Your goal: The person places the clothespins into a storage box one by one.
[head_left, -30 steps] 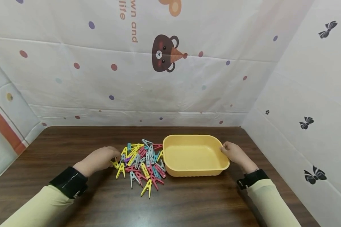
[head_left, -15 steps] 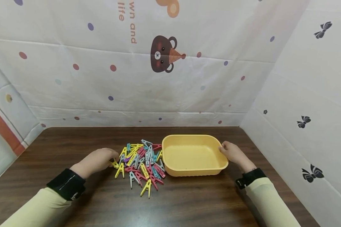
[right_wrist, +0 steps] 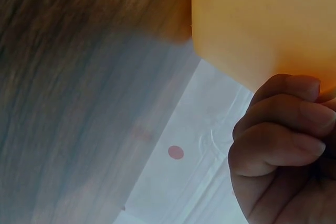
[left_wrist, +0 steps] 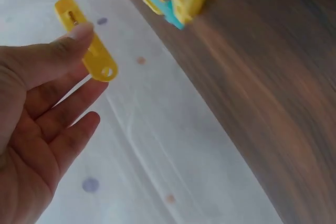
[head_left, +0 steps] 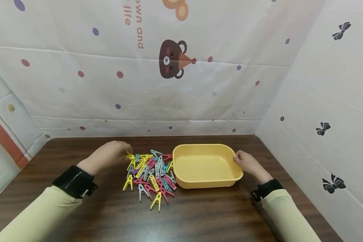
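Between thumb and fingers my left hand (head_left: 110, 155) pinches a yellow clothespin (left_wrist: 86, 40), held above the table at the left rim of a pile of clothespins (head_left: 152, 171). The pile mixes yellow, pink, grey, blue and a purple one, lying loosely over each other. My right hand (head_left: 249, 164) grips the right side of a yellow plastic basin (head_left: 208, 184), its curled fingers (right_wrist: 286, 145) against the outer wall in the right wrist view. Nothing lies inside the basin, which stands flat just right of the pile. The right thumb is mostly hidden in the right wrist view.
A dark wooden table (head_left: 193, 218) carries everything. White patterned sheeting (head_left: 145, 94) hangs behind it, and more white sheeting (head_left: 335, 101) runs along the right side. One yellow clothespin (head_left: 156, 201) lies at the pile's near edge.
My left hand has picked up the yellow clothespin from the pile's left side and moved it away from me, toward the back of the table. The right hand and basin stay put.
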Available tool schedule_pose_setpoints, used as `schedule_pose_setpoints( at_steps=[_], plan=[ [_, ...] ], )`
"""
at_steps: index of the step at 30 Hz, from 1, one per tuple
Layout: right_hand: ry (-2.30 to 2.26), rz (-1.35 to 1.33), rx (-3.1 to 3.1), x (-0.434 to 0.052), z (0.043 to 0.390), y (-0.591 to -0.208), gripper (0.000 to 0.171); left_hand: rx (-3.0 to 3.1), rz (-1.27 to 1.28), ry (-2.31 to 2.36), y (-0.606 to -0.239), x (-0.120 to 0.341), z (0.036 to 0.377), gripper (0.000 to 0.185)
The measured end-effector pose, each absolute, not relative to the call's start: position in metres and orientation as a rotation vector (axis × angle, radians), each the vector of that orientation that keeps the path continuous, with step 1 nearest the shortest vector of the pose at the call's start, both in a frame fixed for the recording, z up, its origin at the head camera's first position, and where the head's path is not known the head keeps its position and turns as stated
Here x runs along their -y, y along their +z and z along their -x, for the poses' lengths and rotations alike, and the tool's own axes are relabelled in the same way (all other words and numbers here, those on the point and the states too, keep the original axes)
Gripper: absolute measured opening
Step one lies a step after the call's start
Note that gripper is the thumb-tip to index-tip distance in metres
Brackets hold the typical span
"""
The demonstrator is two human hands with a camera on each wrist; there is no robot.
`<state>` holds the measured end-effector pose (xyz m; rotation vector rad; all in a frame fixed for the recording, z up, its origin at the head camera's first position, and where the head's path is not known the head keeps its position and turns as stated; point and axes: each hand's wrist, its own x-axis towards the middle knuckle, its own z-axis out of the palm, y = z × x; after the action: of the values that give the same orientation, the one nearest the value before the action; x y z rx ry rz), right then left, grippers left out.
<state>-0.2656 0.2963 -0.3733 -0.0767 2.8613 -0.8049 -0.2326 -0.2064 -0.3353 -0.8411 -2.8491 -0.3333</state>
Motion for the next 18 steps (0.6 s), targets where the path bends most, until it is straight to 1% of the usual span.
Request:
schedule_pose_setpoints(
  at_steps=[4, 10, 15, 18],
  plan=[
    [-0.793, 0.08, -2.865, -0.297, 0.266, -0.372, 0.023, 2.857, 0.819, -0.432, -0.33, 0.182, 0.243, 0.01],
    [-0.768, 0.09, -2.884, -0.296, 0.263, -0.371, 0.023, 2.862, 0.873, -0.489, -0.318, 0.131, 0.259, 0.018],
    [-0.749, 0.1, -2.891, -0.296, 0.262, -0.372, 0.024, 2.873, 0.887, -0.556, -0.31, 0.09, 0.265, 0.024],
    [-0.745, 0.105, -2.898, -0.296, 0.263, -0.372, 0.024, 2.878, 0.941, -0.533, -0.309, 0.066, 0.268, 0.026]
  ],
)
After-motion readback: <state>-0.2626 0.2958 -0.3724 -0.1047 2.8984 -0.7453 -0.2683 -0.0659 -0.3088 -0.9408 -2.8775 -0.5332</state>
